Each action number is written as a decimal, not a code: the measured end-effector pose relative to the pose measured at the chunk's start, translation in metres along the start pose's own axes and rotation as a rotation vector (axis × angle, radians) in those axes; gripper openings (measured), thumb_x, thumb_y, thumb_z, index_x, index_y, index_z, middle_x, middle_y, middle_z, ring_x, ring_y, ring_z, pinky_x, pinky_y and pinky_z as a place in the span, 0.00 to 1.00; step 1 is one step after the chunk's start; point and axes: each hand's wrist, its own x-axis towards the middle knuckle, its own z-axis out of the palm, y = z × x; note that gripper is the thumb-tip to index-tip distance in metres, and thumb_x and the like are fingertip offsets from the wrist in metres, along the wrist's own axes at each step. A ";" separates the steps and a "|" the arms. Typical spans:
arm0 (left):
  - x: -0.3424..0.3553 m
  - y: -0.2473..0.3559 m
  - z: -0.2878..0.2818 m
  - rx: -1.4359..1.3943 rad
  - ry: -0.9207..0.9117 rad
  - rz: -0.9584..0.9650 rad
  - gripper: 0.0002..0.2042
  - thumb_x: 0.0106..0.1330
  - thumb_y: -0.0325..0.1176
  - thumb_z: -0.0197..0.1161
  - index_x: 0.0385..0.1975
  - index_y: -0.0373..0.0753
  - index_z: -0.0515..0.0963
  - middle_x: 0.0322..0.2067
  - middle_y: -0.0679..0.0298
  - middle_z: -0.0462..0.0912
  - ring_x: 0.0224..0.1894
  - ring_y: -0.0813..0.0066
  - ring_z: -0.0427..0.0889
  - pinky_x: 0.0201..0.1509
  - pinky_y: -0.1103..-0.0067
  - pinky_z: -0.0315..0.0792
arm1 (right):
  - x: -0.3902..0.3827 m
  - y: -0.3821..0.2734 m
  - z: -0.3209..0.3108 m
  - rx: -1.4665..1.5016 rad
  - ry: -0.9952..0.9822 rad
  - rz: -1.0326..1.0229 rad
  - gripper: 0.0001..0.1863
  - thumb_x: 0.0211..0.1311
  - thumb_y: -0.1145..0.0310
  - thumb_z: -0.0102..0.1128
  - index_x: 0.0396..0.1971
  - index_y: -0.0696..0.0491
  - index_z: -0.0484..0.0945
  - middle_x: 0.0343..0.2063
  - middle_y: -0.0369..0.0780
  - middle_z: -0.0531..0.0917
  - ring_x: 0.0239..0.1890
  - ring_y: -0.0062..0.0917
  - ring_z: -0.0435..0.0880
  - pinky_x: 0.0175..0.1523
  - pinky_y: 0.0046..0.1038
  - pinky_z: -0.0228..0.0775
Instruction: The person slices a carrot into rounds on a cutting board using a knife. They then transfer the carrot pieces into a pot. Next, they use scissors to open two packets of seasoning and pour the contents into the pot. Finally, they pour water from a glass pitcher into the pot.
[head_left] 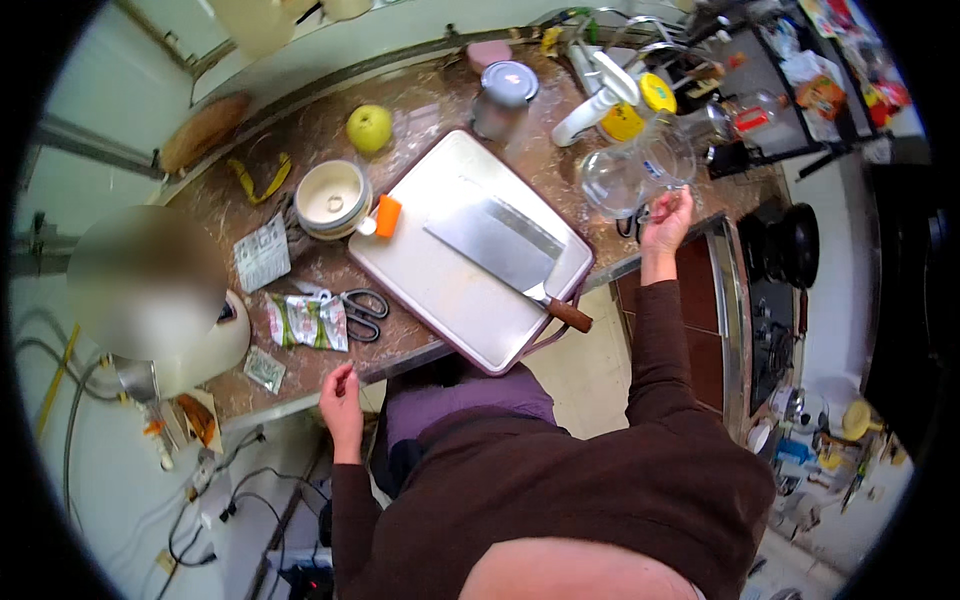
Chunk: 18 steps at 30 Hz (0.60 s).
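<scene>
My left hand [342,405] hangs just off the counter's front edge, fingers curled together, nothing visible in it. Closest to it lie black-handled scissors [366,314], a torn green-and-white packet [308,322] and a small sachet [265,369]. My right hand [665,222] reaches to the right end of the counter, its fingers closed beside a clear glass vessel [614,182]; whether they touch it or pinch something small I cannot tell. Between the hands sits a white cutting board [445,215], tilted, with a cleaver [500,243] lying flat on it, its wooden handle over the near edge.
A cream pot [330,195], an orange cap-like piece [388,216] and a green fruit [369,128] stand left of the board. Behind are a lidded jar [505,100] and a white pump bottle [597,100]. A black rack [790,90] borders the right; a pan [795,245] hangs beyond.
</scene>
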 end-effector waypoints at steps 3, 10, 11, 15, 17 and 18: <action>-0.007 0.009 0.009 0.040 0.023 -0.080 0.09 0.64 0.29 0.58 0.42 0.33 0.77 0.37 0.67 0.80 0.39 0.81 0.76 0.47 0.83 0.69 | 0.007 0.006 0.003 -0.033 -0.005 -0.002 0.12 0.64 0.58 0.51 0.22 0.45 0.70 0.14 0.29 0.72 0.13 0.11 0.63 0.18 0.16 0.51; -0.017 0.005 0.024 0.033 -0.002 -0.055 0.09 0.64 0.29 0.58 0.42 0.34 0.77 0.35 0.69 0.80 0.35 0.85 0.74 0.42 0.85 0.69 | 0.015 0.022 -0.003 0.019 -0.058 0.046 0.13 0.65 0.57 0.50 0.23 0.47 0.69 0.14 0.30 0.72 0.14 0.12 0.63 0.19 0.15 0.52; -0.020 0.003 0.024 0.034 0.003 -0.067 0.09 0.64 0.29 0.58 0.42 0.34 0.77 0.35 0.69 0.80 0.35 0.85 0.74 0.42 0.85 0.69 | 0.020 0.026 -0.009 0.032 -0.072 0.052 0.13 0.66 0.57 0.50 0.23 0.47 0.69 0.15 0.30 0.72 0.14 0.13 0.63 0.19 0.16 0.52; -0.026 0.004 0.024 0.038 0.035 -0.091 0.09 0.61 0.27 0.60 0.40 0.34 0.78 0.32 0.66 0.78 0.30 0.82 0.73 0.39 0.83 0.70 | 0.023 0.031 -0.015 0.031 -0.102 0.039 0.16 0.68 0.58 0.46 0.21 0.49 0.69 0.15 0.32 0.72 0.14 0.13 0.62 0.19 0.16 0.52; -0.030 0.000 0.022 0.042 0.040 -0.091 0.09 0.60 0.27 0.60 0.39 0.34 0.78 0.32 0.66 0.78 0.29 0.82 0.73 0.39 0.83 0.70 | 0.026 0.033 -0.019 0.030 -0.139 0.050 0.17 0.68 0.58 0.45 0.20 0.49 0.68 0.14 0.32 0.71 0.15 0.14 0.62 0.20 0.17 0.53; -0.030 -0.002 0.021 0.046 0.032 -0.087 0.09 0.60 0.28 0.60 0.39 0.34 0.78 0.32 0.65 0.79 0.29 0.82 0.73 0.39 0.83 0.70 | 0.023 0.032 -0.020 0.019 -0.134 0.054 0.17 0.69 0.58 0.45 0.20 0.49 0.68 0.14 0.32 0.71 0.15 0.14 0.62 0.21 0.17 0.53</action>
